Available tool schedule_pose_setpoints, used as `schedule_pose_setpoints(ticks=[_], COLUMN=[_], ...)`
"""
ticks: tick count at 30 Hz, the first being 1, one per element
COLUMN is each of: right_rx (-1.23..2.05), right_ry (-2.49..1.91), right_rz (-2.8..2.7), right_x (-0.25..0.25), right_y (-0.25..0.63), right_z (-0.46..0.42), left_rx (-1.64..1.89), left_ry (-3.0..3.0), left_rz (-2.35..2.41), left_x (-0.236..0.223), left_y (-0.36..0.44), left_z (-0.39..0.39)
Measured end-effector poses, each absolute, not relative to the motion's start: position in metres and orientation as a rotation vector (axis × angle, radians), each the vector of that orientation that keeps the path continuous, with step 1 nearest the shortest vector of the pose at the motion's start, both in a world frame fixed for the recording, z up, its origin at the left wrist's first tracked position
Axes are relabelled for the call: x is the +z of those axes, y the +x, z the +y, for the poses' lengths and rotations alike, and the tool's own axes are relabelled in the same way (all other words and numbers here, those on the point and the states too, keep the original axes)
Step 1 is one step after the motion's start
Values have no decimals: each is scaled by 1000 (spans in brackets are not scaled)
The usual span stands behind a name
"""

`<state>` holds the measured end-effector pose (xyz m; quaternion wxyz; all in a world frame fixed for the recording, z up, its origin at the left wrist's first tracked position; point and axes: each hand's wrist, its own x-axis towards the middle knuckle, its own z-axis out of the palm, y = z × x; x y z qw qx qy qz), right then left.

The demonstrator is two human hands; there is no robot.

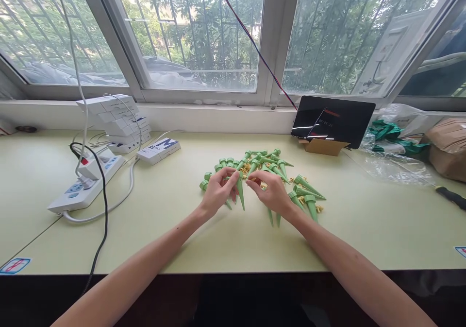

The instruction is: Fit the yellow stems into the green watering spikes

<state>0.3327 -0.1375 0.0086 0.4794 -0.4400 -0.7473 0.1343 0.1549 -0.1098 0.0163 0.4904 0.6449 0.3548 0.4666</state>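
Note:
My left hand (217, 192) grips a green plastic plant watering spike (241, 195) near its wide end, its tip pointing down. Just right of that spike, my right hand (271, 191) is closed in a pinch; whatever lies between its fingertips is too small to make out. Around both hands, several more green spikes (309, 185) with ridged caps lie spread on the table. Small yellow pieces (319, 209) are scattered among them. My hands partly cover the nearer spikes.
A pale yellow-green table (145, 239) runs under a window. On the left are a power strip (85, 183) with cables, stacked white boxes (118, 123) and one loose box (159, 150). A tablet (333, 120), plastic bags (396, 137) and a screwdriver-like handle (450, 197) are on the right.

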Motion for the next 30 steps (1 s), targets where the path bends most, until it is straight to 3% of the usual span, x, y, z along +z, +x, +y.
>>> schedule_pose_setpoints(ticks=[30], right_rx=[327], right_ry=[-1019], right_rz=[-1670], right_x=[5], right_y=[325], right_z=[-140], left_rx=[1148], left_ry=[1563], left_rz=[878], left_x=[13], left_y=[155], left_z=[-108])
